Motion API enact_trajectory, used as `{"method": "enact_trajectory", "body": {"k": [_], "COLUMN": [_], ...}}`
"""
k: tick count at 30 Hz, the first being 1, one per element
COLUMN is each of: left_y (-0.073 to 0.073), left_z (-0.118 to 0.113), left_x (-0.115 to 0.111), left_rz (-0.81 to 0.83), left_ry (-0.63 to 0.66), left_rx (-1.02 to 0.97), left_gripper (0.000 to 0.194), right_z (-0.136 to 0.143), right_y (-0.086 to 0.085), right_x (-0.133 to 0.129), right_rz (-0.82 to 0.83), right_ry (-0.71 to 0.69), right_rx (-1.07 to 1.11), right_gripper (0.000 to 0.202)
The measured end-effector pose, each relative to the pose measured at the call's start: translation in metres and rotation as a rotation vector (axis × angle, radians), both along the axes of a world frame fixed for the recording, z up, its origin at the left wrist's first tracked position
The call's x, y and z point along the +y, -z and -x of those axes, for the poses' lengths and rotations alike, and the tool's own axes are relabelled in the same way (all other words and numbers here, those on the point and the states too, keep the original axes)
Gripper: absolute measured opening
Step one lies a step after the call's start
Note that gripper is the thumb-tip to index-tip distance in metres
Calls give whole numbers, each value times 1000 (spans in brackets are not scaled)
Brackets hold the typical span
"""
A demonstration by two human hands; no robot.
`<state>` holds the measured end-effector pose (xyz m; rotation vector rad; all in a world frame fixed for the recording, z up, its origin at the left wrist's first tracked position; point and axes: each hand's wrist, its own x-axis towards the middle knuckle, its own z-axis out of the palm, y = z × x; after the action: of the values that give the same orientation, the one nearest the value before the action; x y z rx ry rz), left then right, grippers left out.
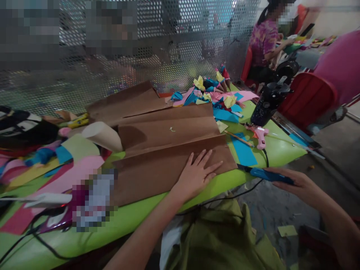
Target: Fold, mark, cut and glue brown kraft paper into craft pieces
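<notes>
Creased brown paper lies across the near side of the green table, with raised folds running along it. My left hand rests flat on its front panel, fingers spread. In my right hand is a blue utility knife, held just off the table's front edge. Its dark blade end points left and meets the paper's right edge; whether it is cutting I cannot tell. A pencil and a strip of blue paper lie just beyond the knife.
A pink glue gun with a cord and a dark tumbler stand at the right. Paper flowers lie behind. Coloured paper strips and a paper roll are at left. A person sits beyond, near a red chair.
</notes>
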<state>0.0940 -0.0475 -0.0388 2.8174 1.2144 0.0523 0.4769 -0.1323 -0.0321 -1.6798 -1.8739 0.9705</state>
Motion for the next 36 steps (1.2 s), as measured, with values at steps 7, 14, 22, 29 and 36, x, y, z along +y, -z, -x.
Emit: {"method": "enact_trajectory", "body": {"k": [7,14,22,29,36], "left_y": [-1,-4,-3,-2,0], "left_z": [-2,-3,-2,-2,-2], "left_x": [0,0,0,-1,-1], "left_rz": [27,39,21,15,-1], "left_ry": [-11,-16,-3,-4,2], "left_rx": [12,6,-28,-18,-39], "left_gripper": [51,50,51,51,51], "right_z": [3,14,35,43,56], "right_y": [4,4,5,7,8], "right_x": [-5,-10,-17,-22,-20], "right_rz": [31,-1,-11,-14,1], "right_ry": [-14,-70,-64,-64,-79], "right_rx": [1,-43,-78,-96,-67], "right_gripper": [53,48,47,46,47]}}
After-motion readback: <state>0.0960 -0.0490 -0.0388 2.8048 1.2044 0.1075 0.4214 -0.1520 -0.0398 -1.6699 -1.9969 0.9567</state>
